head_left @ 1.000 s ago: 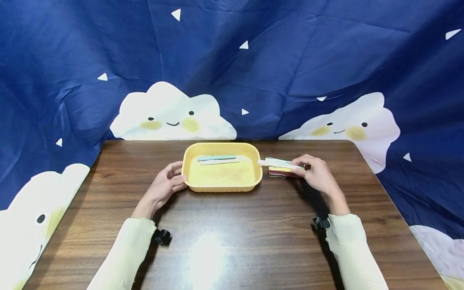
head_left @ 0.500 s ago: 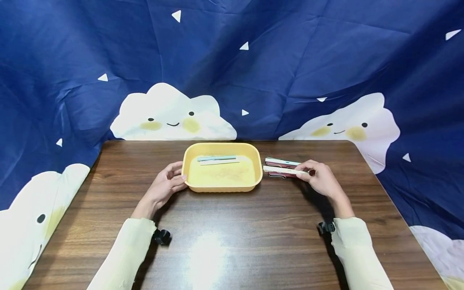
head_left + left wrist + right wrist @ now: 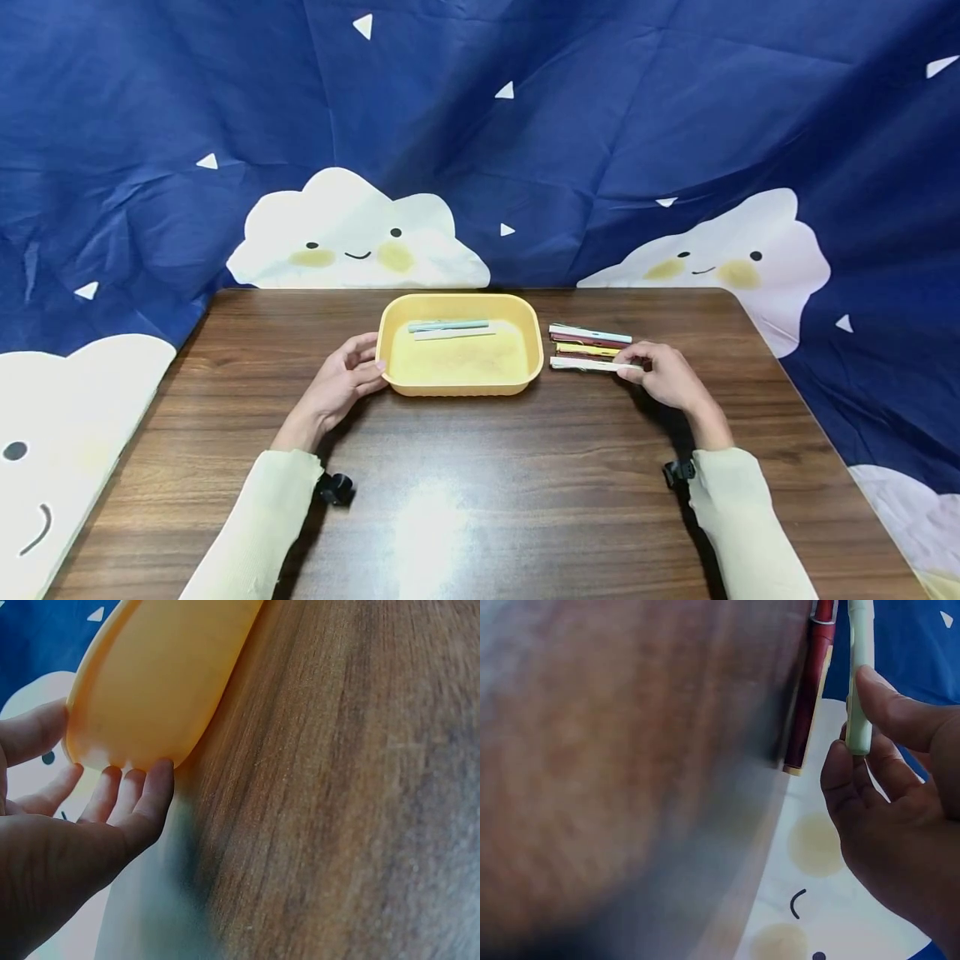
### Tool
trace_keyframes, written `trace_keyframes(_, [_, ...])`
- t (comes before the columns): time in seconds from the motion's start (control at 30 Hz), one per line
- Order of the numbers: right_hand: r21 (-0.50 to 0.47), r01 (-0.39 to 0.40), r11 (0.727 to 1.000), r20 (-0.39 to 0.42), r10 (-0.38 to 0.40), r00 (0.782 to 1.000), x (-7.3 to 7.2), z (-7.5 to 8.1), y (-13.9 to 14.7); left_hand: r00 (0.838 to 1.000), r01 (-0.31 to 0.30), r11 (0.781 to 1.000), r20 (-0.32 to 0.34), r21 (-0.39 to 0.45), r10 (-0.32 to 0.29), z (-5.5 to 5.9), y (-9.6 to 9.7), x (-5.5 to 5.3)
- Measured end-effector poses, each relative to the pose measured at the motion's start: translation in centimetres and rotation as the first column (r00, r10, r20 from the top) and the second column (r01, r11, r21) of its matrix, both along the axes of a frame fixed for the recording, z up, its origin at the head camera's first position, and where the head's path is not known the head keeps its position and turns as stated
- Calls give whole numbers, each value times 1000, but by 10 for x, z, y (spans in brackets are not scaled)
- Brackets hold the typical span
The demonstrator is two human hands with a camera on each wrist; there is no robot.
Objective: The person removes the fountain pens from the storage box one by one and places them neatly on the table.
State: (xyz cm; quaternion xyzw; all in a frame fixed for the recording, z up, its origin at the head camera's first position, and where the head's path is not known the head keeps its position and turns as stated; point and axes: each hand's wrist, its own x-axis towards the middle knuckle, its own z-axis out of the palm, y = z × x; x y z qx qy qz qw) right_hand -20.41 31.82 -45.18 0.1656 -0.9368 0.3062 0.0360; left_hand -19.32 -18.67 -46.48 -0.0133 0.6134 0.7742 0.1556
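Note:
The yellow plastic tray (image 3: 459, 389) stands near the back of the table. My left hand (image 3: 341, 379) holds its left end, fingers spread along the outer wall. In the left wrist view several fingertips (image 3: 161, 769) rest against that wall. A light blue pen (image 3: 450, 325) and a whitish pen (image 3: 455, 335) lie inside it. My right hand (image 3: 663, 375) pinches the right end of a white pen (image 3: 581, 364) between thumb and fingers, at the front of a row of pens. A dark red pen (image 3: 811, 697) with a metal clip is beside it in the right wrist view.
Behind the white pen lie a yellow pen (image 3: 588, 350), a dark red pen (image 3: 585, 337) and a white-and-pale-blue pen (image 3: 588, 332), roughly parallel and just right of the tray. The brown wooden table (image 3: 525, 475) ends at a blue cloud-patterned curtain (image 3: 540, 142).
My right hand has moved the white pen from over the pen row near the tray forward, toward me and slightly right. The yellow pen shows again. My left hand keeps its place on the tray.

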Motion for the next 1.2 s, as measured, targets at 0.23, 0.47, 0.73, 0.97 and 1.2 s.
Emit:
trace_keyframes(0.23, [52, 22, 998, 52, -25, 998, -2, -1, 1, 1000, 0, 1000, -6, 3, 0, -1, 0, 0])
trace_keyframes(0.47, [108, 32, 994, 89, -41, 995, -6, 0, -1, 1000, 1, 1000, -6, 1, -1, -2, -1, -1])
trace_keyframes(0.73, [139, 36, 990, 92, -50, 994, -10, -3, -2, 1000, -1, 1000, -12, -9, 1, -4, -1, 0])
trace_keyframes(0.97, [142, 51, 988, 134, -70, 988, -10, -4, -2, 1000, -9, 1000, -6, -13, 8, -5, 1, 1])
trace_keyframes(1.2, [145, 68, 987, 127, -87, 988, -11, -6, -2, 1000, -6, 1000, -13, -16, 6, -6, 1, 0])
